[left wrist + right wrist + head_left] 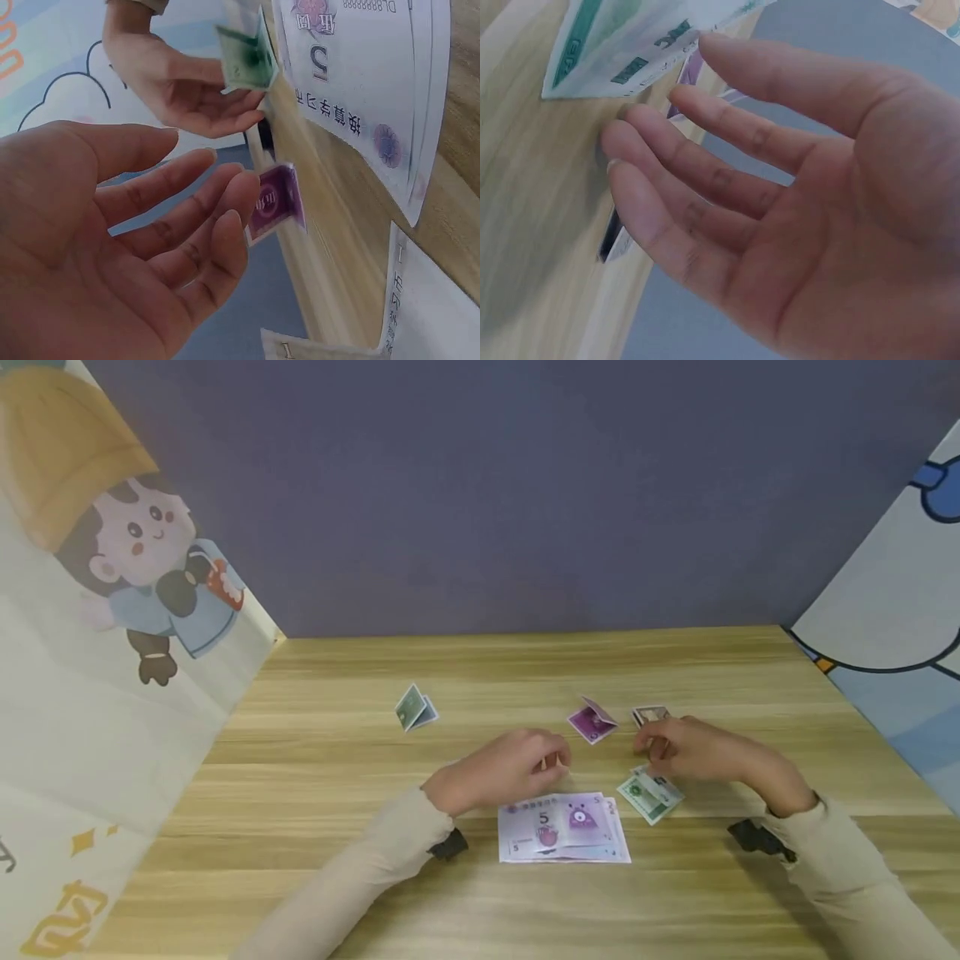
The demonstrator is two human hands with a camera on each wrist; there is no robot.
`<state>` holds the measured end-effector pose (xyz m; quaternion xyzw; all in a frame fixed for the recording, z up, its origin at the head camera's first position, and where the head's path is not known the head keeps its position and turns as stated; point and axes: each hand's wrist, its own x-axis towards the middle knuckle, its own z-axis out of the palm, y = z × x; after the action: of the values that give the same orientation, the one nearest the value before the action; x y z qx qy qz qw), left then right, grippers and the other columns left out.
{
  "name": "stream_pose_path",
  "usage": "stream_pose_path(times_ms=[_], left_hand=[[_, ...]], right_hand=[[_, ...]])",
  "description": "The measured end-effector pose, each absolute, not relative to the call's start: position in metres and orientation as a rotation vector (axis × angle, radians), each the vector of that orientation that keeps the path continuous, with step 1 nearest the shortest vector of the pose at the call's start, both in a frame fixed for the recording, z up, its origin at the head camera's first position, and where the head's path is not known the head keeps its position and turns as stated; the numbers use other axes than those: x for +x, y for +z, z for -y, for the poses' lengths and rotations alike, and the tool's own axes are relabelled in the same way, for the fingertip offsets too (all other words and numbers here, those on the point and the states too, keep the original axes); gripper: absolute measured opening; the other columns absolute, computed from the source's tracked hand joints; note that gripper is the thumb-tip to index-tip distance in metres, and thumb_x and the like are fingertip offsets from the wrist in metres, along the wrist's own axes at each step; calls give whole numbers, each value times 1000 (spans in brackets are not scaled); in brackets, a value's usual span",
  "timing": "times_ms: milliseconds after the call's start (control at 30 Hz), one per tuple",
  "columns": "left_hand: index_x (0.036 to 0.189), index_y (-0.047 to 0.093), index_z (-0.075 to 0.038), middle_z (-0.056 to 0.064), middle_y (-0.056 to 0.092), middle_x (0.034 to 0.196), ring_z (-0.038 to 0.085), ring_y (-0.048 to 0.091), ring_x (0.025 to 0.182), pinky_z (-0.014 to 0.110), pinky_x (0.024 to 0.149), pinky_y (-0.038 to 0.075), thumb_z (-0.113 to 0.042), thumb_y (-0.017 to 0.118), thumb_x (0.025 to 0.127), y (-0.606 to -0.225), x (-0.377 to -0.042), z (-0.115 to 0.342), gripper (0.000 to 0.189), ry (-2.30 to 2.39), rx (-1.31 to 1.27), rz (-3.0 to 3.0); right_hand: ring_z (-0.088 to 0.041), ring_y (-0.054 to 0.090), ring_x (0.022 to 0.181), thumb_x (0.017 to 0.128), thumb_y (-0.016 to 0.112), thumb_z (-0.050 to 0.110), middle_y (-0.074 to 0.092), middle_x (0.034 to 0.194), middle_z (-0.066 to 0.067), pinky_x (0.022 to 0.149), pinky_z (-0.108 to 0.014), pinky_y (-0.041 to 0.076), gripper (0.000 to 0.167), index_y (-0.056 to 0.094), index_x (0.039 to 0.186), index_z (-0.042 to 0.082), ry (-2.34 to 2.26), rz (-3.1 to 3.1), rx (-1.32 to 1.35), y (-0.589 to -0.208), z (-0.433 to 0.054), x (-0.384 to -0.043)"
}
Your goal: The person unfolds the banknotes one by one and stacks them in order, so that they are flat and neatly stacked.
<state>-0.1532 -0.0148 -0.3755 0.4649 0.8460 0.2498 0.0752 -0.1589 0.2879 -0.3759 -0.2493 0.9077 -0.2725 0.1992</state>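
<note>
My left hand (510, 768) hovers just beyond a small stack of light purple play banknotes (525, 835), the top one marked 5. Its fingers bend loosely with nothing between them, as the left wrist view also shows. My right hand (701, 750) is over the far corner of a folded green play banknote (643, 802). In the right wrist view the thumb tip overlaps the edge of that green note (607, 60), while the fingers stay relaxed and spread. A brownish folded note (649, 713) lies just past the right fingertips, partly hidden by them.
A folded dark purple note (587, 725) stands half-opened between and beyond the hands. Further left is a folded grey-green note (410, 707). Behind the wooden table (315, 827) rises a dark panel (525, 502), with cartoon-printed sheets at both sides.
</note>
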Motion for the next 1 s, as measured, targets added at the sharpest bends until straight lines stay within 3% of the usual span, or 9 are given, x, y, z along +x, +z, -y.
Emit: stream_pose_path(times_ms=[100,233,400,800,1000], left_hand=[[112,68,-7,-2,70,104,1,58,83,11,74,48,-16,61,99,-376,-154,13,17,727,1408,-2533],[112,68,-6,-2,70,99,-1,57,79,9,72,47,-14,61,98,-380,-152,8,17,653,1456,-2513],[112,68,-5,-1,69,95,0,56,78,9,72,46,-16,62,99,-384,-150,6,18,631,1463,-2498],[109,69,-6,-2,70,97,-1,58,77,9,71,48,-14,61,99,-390,-152,8,15,713,1473,-2463],[123,63,-5,-2,67,100,0,58,81,12,72,49,-21,59,101,-392,-150,5,27,855,1357,-2488]], right_hand=[[-17,57,84,83,77,8,63,91,-4,70,-28,49,28,64,107,2,-777,-2530,-700,-380,-285,-157],[-13,51,75,76,80,4,57,81,0,65,-25,45,22,63,90,7,-760,-2531,-743,-386,-280,-155],[-8,47,67,80,80,5,52,72,5,60,-23,40,24,57,78,11,-721,-2541,-767,-388,-278,-154],[-11,57,75,88,70,2,62,83,3,65,-26,50,8,68,93,7,-812,-2513,-824,-377,-281,-156],[-7,56,72,92,69,4,62,81,7,63,-26,50,9,69,91,13,-839,-2597,-894,-363,-278,-150]])
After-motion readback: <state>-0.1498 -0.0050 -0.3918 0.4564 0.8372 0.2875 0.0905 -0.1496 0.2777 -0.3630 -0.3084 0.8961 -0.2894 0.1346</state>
